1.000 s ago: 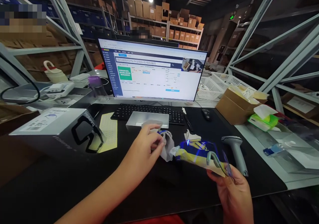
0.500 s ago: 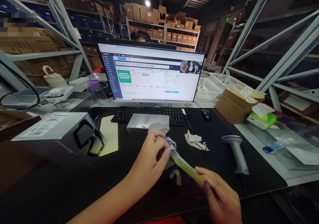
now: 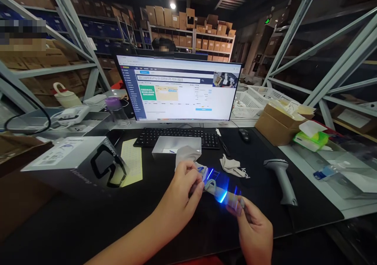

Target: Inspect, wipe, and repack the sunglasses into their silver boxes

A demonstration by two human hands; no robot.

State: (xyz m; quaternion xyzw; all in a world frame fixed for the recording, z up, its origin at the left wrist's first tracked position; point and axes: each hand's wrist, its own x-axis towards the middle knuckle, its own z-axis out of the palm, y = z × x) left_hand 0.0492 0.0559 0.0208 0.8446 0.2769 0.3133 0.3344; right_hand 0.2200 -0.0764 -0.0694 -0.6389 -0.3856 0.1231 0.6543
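Black-topped desk (image 3: 206,237) carries everything in this cramped warehouse bay. Nearest, the person's left hand (image 3: 182,192) has its fingers closed in a pinch on a soft grey fabric cloth (image 3: 186,155) and on one end of a glossy blue-tinted plastic strip (image 3: 222,190), while the right hand (image 3: 253,227) closes its fingers on the strip's other end, so the strip spans the gap between them. Slick film held only at its ends could slide free if either pinch loosens, dropping onto the desk, or crease if the hands pull unevenly. Just beside it lies a crumpled beige cloth (image 3: 231,165), with a grey handheld barcode scanner (image 3: 282,182) to the right. Beyond sit a shallow silver tray (image 3: 176,145), a black keyboard (image 3: 173,133), a wide lit monitor (image 3: 178,88) and a brown cardboard box (image 3: 279,125), then shelves of cartons (image 3: 188,25)
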